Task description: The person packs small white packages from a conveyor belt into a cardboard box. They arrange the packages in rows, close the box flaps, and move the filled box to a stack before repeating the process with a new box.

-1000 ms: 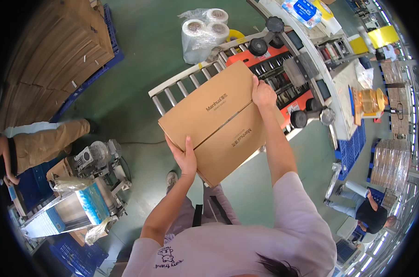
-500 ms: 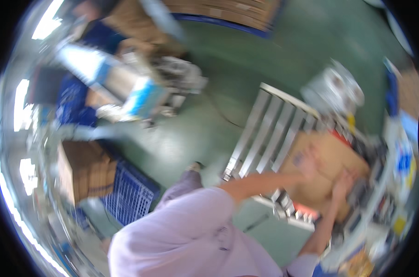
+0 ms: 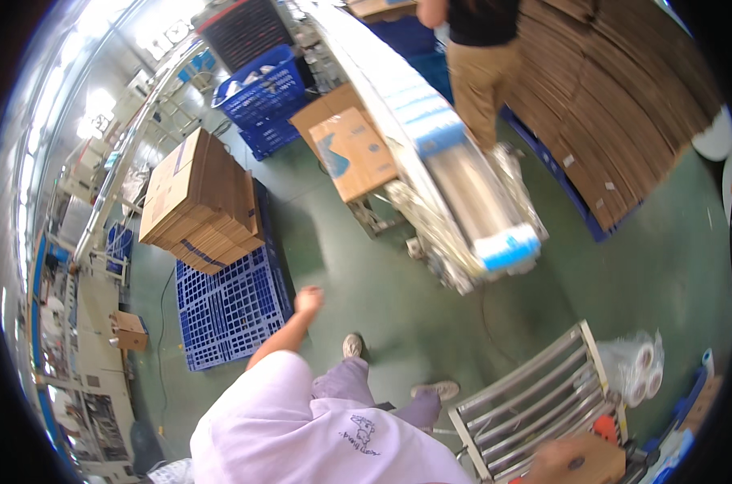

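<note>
My left hand is out over the floor, its fingers loosely curled with nothing visible in them. It is nearest to the blue plastic pallet, which carries a stack of flat cardboard cartons. At the lower right edge, my right hand is smeared by motion and lies at or over a brown carton. Whether it grips the carton cannot be made out. That carton sits on a metal roller conveyor, partly cut off by the picture's edge.
A long belt conveyor carries blue-and-white packs at its near end. Beside it stand an open carton and another person. Flat cardboard is piled at the right; wrapped rolls lie by the roller conveyor. Blue crates stand far back.
My view and body have turned left. Both hands were on the carton on the roller conveyor; my left hand has come off it and swung left, while my right hand stays near it.
</note>
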Motion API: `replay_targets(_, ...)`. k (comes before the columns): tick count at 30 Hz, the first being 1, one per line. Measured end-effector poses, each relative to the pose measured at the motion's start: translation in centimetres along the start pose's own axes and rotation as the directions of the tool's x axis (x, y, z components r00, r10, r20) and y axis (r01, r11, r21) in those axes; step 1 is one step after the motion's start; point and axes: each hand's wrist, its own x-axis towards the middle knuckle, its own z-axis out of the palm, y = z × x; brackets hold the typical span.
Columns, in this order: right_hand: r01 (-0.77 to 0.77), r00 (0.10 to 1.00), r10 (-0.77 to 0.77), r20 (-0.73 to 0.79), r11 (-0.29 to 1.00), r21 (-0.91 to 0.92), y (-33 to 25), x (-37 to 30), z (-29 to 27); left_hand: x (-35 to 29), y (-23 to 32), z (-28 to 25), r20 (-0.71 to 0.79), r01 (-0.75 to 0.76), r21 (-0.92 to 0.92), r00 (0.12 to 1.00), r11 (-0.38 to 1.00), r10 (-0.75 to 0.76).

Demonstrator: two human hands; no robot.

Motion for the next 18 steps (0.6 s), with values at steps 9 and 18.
replay_targets(9, 0.342, 0.337, -0.889, 0.31, 0.422, 0.839, -49.9, -14.4, -12.5, 12.7, -10.8, -23.1, -0.027, 0.423, -0.395, 0.882, 0.815, -0.471)
replay_targets(18, 0.561, 0.147, -0.57, 0.808, 0.721, 0.407, -41.8, -4.6, -3.2, 41.1, 0.6, -33.8, -0.459, -0.293, 0.274, 0.797, 0.916, 0.393)
